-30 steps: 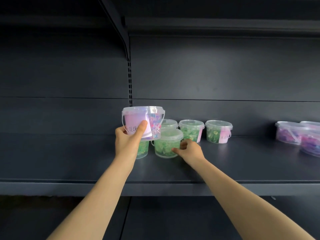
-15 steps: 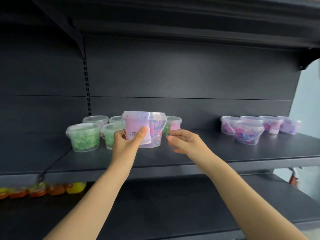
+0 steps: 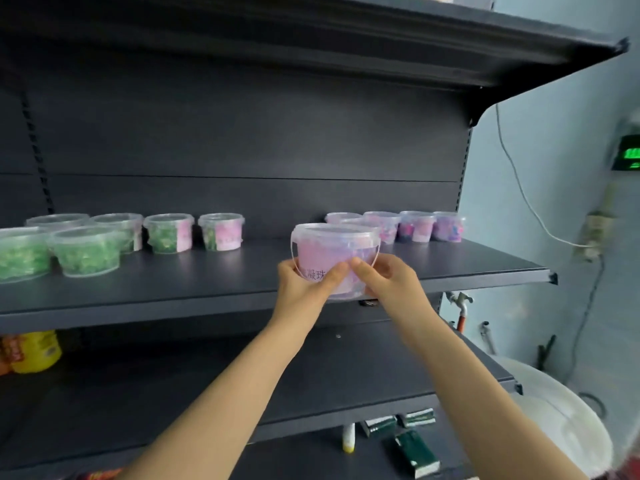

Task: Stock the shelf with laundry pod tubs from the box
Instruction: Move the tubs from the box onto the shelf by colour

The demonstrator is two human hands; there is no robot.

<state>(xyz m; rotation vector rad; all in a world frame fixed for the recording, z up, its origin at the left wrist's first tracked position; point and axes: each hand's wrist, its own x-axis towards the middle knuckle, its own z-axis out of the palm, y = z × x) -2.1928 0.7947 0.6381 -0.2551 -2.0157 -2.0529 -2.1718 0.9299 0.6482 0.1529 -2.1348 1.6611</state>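
A dark metal shelf [image 3: 207, 289] against a pale blue wall: the left hand [image 3: 304, 289] and right hand [image 3: 391, 285] together grasp a purple tub [image 3: 332, 247] at the shelf's front edge, fingers curled round its lower wall. The tub is upright, lid up, axis vertical, label facing the person. It would best be set flat, label outward, beside the purple tubs [image 3: 415, 226], well apart from the green tubs [image 3: 86, 251].

Mid-frame, pink tub [image 3: 334, 249] — base & label text partly covered by left hand [image 3: 300, 289] and right hand [image 3: 389, 282]. Behind it, purple tubs [image 3: 415, 226] partly hidden. At left edge, green tub [image 3: 20, 256] cut off. At right edge, green display [image 3: 628, 155] — blurred, cropped, digits unreadable.
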